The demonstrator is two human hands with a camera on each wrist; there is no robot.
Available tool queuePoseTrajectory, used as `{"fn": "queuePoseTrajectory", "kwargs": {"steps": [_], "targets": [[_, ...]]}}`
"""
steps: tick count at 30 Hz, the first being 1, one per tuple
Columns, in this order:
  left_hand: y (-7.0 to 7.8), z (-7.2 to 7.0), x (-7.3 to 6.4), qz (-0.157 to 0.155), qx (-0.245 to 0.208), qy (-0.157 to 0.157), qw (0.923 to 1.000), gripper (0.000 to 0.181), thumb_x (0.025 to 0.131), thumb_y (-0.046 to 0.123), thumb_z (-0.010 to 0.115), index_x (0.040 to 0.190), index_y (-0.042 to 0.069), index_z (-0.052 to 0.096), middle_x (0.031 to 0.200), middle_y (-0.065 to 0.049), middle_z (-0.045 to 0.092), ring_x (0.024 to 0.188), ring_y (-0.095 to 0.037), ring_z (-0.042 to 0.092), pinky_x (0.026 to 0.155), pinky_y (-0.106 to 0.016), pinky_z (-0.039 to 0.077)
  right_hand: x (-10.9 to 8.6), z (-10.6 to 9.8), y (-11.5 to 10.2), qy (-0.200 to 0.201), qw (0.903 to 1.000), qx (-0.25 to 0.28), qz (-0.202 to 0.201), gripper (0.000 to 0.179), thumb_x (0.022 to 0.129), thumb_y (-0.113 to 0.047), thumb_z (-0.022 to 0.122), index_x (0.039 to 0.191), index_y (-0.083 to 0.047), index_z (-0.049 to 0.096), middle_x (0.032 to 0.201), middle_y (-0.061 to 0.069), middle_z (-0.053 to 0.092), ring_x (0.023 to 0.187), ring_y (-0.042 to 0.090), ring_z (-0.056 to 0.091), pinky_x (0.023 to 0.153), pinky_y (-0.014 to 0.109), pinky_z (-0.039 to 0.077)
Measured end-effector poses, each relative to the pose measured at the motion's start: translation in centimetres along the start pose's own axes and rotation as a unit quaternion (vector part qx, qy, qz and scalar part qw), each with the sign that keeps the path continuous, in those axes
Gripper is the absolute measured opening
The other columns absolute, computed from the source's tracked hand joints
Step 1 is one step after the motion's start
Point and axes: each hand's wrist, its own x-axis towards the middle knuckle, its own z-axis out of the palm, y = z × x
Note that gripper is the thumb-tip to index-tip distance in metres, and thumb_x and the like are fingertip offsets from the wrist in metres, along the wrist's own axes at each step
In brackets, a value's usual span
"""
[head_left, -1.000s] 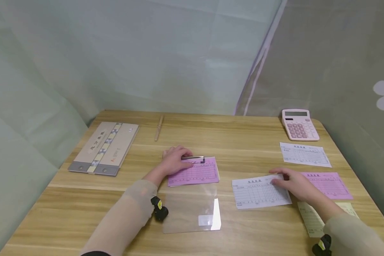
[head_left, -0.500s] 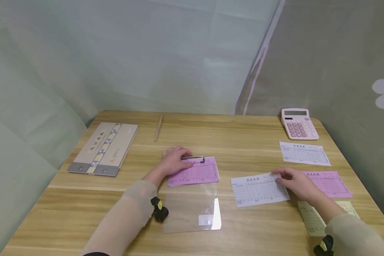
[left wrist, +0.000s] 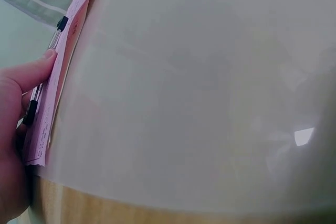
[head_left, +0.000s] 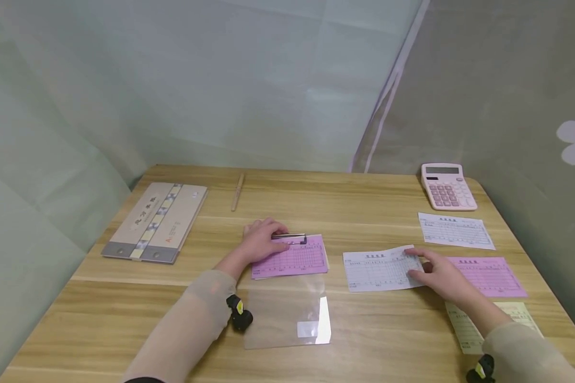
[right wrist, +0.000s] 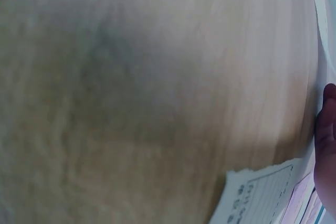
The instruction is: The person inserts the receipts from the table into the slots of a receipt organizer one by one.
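Observation:
My left hand (head_left: 260, 239) grips the clip end of a clear clipboard (head_left: 278, 308), its thumb over the metal clip (left wrist: 52, 40). A pink printed form (head_left: 294, 260) lies under that clip, with paler sheet edges showing beneath it. To the right, my right hand (head_left: 440, 272) pinches a white printed form (head_left: 376, 270) by its right end, thumb in front. The form is slightly bowed near the fingers; whether it touches the table is hard to tell. In the right wrist view only part of the right hand (right wrist: 326, 145) shows, at the edge.
On the right lie another white form (head_left: 456, 231), a pink form (head_left: 491, 276) and a yellow form (head_left: 467, 330), partly under the right forearm. A pink calculator (head_left: 448, 186) sits behind them. A banded folder (head_left: 155, 222) and a pen (head_left: 237, 191) lie left on the wooden table (head_left: 172, 298).
The white form in my right hand has shifted slightly left and away from me, turning straighter. My left hand stays at the clipboard's clip.

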Motion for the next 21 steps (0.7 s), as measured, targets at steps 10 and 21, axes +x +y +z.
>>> {"fn": "queuePoseTrajectory", "kwargs": {"steps": [10, 21], "targets": [[0.3, -0.2, -0.2, 0.000, -0.002, 0.001, 1.0000, 0.042, 0.079, 0.042, 0.071, 0.115, 0.021, 0.063, 0.118, 0.001, 0.056, 0.100, -0.020, 0.043, 0.087, -0.041, 0.023, 0.2, 0.2, -0.1, 0.019, 0.9997, -0.003, -0.013, 0.029, 0.093, -0.024, 0.058, 0.119, -0.011, 0.062, 0.124, 0.015, 0.057, 0.107, 0.027, 0.050, 0.090, 0.049, 0.039], [-0.1, 0.0, -0.1, 0.008, 0.014, -0.002, 0.9999, 0.043, 0.082, 0.044, 0.068, 0.118, 0.022, 0.062, 0.120, 0.001, 0.055, 0.104, -0.021, 0.042, 0.087, -0.040, 0.023, 1.2, -0.6, -3.4, 0.040, 0.9978, 0.017, -0.050, 0.027, 0.095, -0.023, 0.057, 0.119, -0.010, 0.061, 0.119, 0.013, 0.059, 0.092, 0.023, 0.048, 0.072, 0.028, 0.043]]}}
